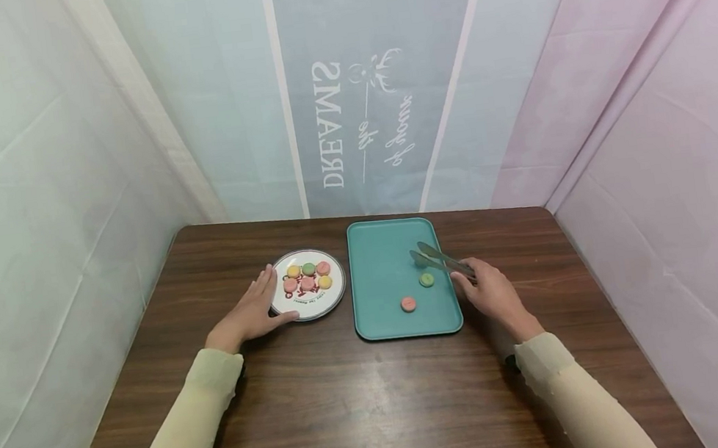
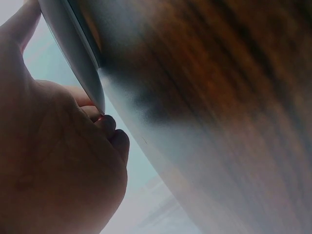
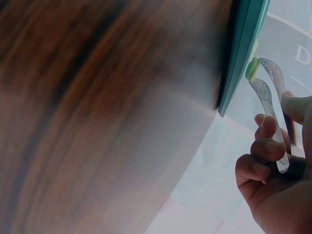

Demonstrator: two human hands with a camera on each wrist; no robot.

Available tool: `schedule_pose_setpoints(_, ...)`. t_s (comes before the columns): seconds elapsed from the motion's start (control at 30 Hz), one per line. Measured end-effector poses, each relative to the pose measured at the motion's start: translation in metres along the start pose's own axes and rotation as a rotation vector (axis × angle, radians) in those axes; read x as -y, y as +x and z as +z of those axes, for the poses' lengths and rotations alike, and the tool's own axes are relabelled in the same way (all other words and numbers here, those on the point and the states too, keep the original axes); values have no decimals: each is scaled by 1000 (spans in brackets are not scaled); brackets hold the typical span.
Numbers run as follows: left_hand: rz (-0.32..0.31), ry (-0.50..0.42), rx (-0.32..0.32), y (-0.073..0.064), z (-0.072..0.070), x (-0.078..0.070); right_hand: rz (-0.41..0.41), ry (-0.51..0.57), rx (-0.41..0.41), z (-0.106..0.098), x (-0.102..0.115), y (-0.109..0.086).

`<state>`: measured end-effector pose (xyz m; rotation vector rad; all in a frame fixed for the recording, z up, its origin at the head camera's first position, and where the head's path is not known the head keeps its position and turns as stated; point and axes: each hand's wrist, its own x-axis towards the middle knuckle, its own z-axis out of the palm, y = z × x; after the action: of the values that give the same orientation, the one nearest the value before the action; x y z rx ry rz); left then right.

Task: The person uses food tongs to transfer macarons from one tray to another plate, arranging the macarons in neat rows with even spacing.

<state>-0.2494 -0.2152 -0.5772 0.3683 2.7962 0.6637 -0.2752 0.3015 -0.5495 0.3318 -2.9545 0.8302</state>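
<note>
My left hand (image 1: 252, 308) rests at the left side of a round white plate (image 1: 315, 308), fingers fairly straight along its rim, thumb on the near edge. Pink, yellow and green macarons (image 1: 307, 284) sit on that plate in two rows. Metal tongs (image 1: 444, 261) are gripped in my right hand (image 1: 492, 296). Their two perforated tips, spread apart, are over the right half of a teal tray (image 1: 378, 251). A green macaron (image 1: 427, 280) lies just nearer than the tips; contact cannot be told. Closer to the tray's front is a pink macaron (image 1: 408, 304).
Plate and tray stand side by side on a dark wooden table (image 1: 353, 402), with a narrow gap between them. Behind the table hangs a printed curtain (image 1: 355, 128). Pale cloth walls (image 1: 684, 216) rise at both sides.
</note>
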Motion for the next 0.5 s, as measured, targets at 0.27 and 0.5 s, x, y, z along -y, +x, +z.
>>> schedule_pose_setpoints(0.27,-8,-5,8,0,-2,-1,-20,-1,-5,4,9,-1)
schedule_pose_setpoints(0.5,-1,-2,9,-1,-3,-1,-47,-2,-13,9,15,-2)
